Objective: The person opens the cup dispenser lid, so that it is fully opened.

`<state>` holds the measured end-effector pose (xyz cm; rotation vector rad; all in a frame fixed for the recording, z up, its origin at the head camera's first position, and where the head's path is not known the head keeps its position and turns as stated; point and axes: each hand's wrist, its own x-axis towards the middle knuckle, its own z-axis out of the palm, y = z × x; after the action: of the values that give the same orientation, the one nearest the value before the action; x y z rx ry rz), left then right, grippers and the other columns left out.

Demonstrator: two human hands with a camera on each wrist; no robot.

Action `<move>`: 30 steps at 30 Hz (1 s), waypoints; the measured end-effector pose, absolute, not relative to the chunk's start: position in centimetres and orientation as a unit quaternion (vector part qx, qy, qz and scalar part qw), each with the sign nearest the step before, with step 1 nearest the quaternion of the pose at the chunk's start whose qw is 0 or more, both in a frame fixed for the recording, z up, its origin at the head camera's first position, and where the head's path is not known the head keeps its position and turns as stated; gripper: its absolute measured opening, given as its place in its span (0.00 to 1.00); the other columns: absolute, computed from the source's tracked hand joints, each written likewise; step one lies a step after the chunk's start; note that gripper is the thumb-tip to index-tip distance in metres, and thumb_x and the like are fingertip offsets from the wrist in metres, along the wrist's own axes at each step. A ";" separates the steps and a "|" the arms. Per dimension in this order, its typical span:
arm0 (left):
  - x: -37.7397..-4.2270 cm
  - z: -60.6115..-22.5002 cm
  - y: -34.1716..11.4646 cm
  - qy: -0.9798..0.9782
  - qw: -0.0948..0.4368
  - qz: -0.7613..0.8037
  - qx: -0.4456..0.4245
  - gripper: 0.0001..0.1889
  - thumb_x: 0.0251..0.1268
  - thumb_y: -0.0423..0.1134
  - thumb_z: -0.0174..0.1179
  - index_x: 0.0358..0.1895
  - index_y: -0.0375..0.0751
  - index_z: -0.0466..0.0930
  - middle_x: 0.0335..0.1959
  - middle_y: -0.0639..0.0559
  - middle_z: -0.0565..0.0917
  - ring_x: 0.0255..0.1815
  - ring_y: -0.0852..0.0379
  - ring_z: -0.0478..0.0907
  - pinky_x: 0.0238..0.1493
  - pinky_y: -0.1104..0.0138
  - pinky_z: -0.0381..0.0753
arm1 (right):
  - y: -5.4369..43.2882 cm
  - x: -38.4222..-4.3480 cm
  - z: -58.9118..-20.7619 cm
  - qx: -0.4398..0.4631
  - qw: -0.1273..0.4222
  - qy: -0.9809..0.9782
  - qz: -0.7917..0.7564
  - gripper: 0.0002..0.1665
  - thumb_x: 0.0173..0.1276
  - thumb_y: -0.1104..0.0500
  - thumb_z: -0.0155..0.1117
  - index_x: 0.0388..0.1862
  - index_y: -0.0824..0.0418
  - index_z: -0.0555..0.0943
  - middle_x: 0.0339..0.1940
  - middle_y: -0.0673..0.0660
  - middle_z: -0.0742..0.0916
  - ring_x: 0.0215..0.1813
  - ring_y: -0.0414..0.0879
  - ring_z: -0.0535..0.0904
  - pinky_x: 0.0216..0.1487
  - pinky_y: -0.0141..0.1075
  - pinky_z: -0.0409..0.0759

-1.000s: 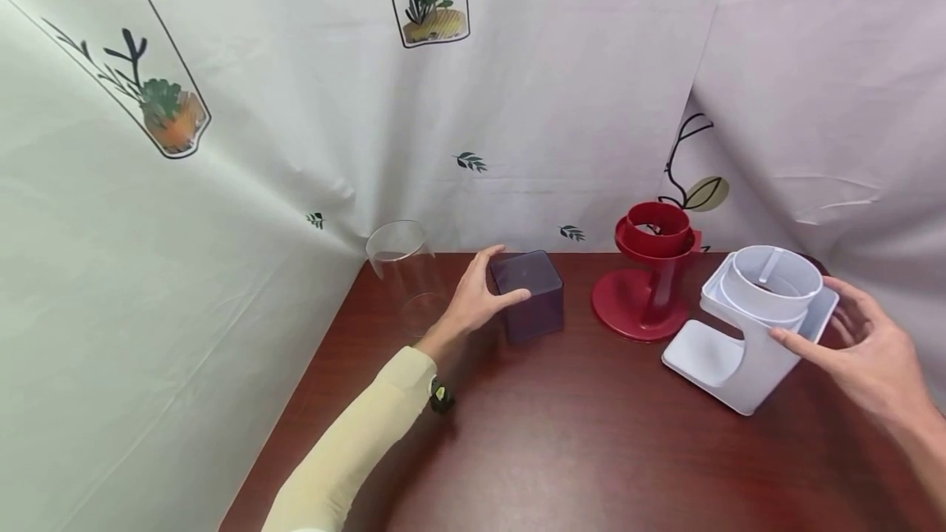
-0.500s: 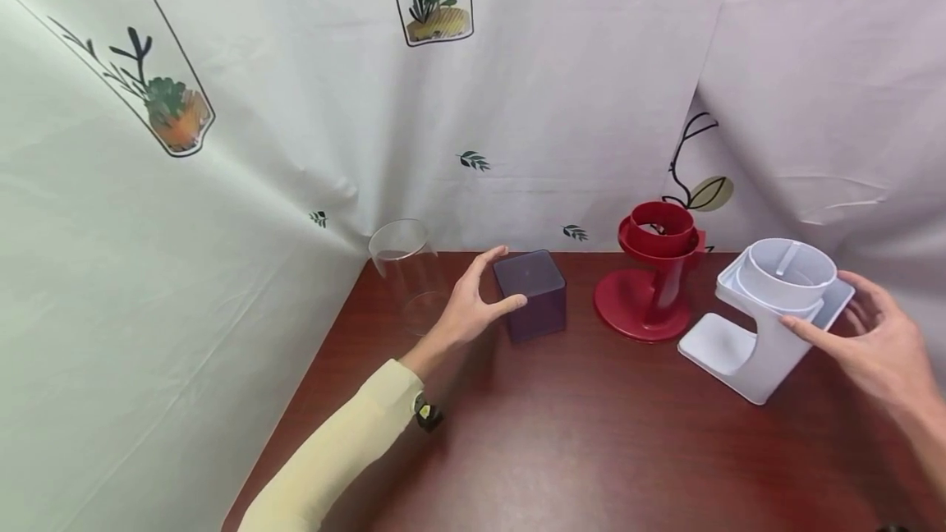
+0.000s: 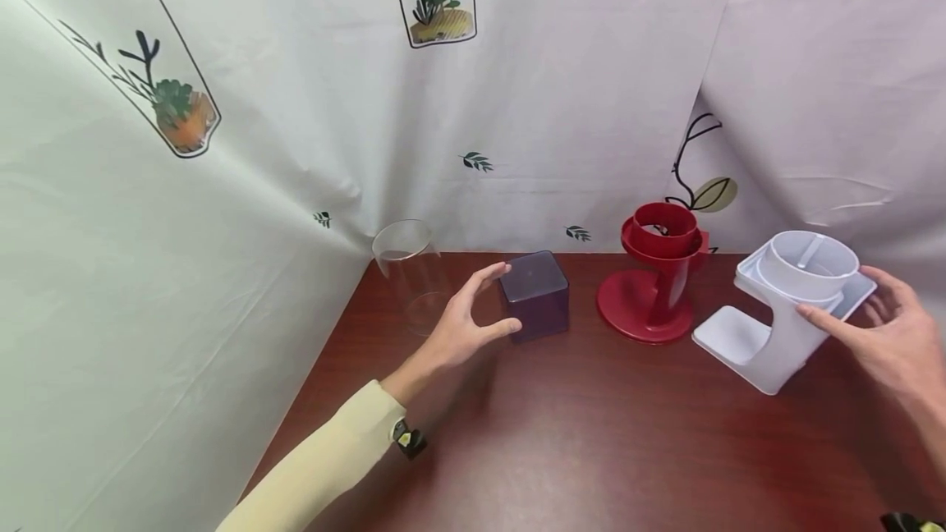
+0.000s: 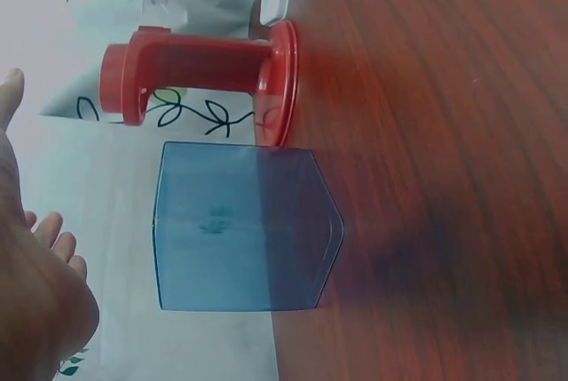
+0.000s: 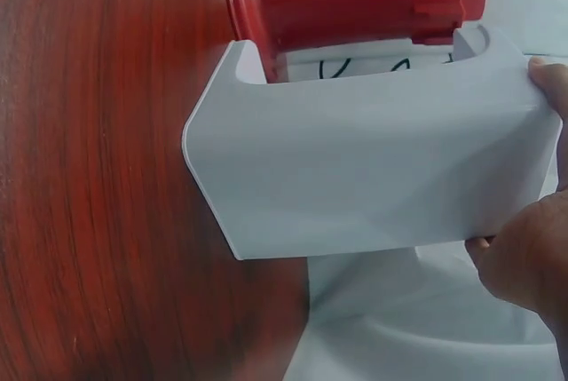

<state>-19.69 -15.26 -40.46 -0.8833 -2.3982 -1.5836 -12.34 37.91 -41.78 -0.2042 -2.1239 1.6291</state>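
In the head view, my left hand is beside a translucent purple square box, thumb and index finger spread apart. The left wrist view shows a gap between that hand and the box, which stands on the table. With my right hand I grip the upper body of a white stand with a round collar on top and a flat foot. The thumb lies on the near side and the fingers reach round behind. Seen from the right wrist, the stand's smooth back faces the camera.
A red stand with a ring top and round base is between the box and the white stand. Left of the left hand is a clear glass cylinder. A printed white cloth hangs behind the dark red wooden table.
The white stand has moved right and slightly farther back in my right hand's grip. My left hand has drawn back a little from the box, toward me. The red stand and glass have stayed put.
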 end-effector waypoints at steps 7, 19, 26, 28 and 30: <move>-17.6 -39.2 -15.5 -0.792 0.061 -0.532 -0.293 0.45 0.59 0.29 0.78 0.80 0.37 0.65 0.77 0.39 0.73 0.79 0.40 0.67 0.79 0.41 0.59 | 38.3 -12.8 -41.9 -0.062 0.238 -0.736 0.630 0.43 0.62 0.75 0.75 0.64 0.39 0.69 0.52 0.32 0.80 0.52 0.23 0.78 0.50 0.11 0.72; -15.5 -37.5 -15.9 -0.796 0.071 -0.517 -0.307 0.43 0.59 0.29 0.78 0.77 0.30 0.66 0.74 0.39 0.76 0.74 0.41 0.72 0.74 0.36 0.64 | 38.4 -12.0 -42.2 -0.077 0.263 -0.734 0.621 0.46 0.65 0.76 0.70 0.73 0.44 0.66 0.58 0.34 0.75 0.66 0.28 0.71 0.64 0.14 0.65; -15.3 -37.3 -15.9 -0.798 0.063 -0.521 -0.296 0.43 0.60 0.29 0.77 0.78 0.32 0.66 0.75 0.43 0.75 0.75 0.42 0.71 0.76 0.39 0.63 | 38.3 -11.4 -42.4 -0.074 0.284 -0.759 0.581 0.46 0.62 0.77 0.71 0.71 0.43 0.68 0.56 0.33 0.77 0.61 0.27 0.74 0.61 0.14 0.67; -15.2 -37.2 -15.9 -0.797 0.063 -0.522 -0.297 0.43 0.60 0.28 0.77 0.78 0.31 0.66 0.75 0.43 0.75 0.75 0.42 0.70 0.76 0.40 0.63 | 38.0 -11.1 -42.3 -0.081 0.274 -0.768 0.573 0.47 0.64 0.75 0.71 0.75 0.45 0.66 0.59 0.32 0.76 0.64 0.27 0.72 0.62 0.13 0.66; -15.2 -37.3 -15.9 -0.795 0.065 -0.523 -0.300 0.43 0.60 0.27 0.77 0.77 0.31 0.66 0.75 0.42 0.75 0.75 0.42 0.71 0.76 0.39 0.64 | 37.5 -10.8 -42.1 -0.088 0.261 -0.776 0.567 0.49 0.65 0.73 0.71 0.79 0.47 0.64 0.63 0.33 0.75 0.68 0.26 0.70 0.65 0.14 0.64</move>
<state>-15.20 -15.87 -37.25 -0.9062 -2.4004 -1.5783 -10.78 37.55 -42.15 -0.2371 -2.1010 1.5363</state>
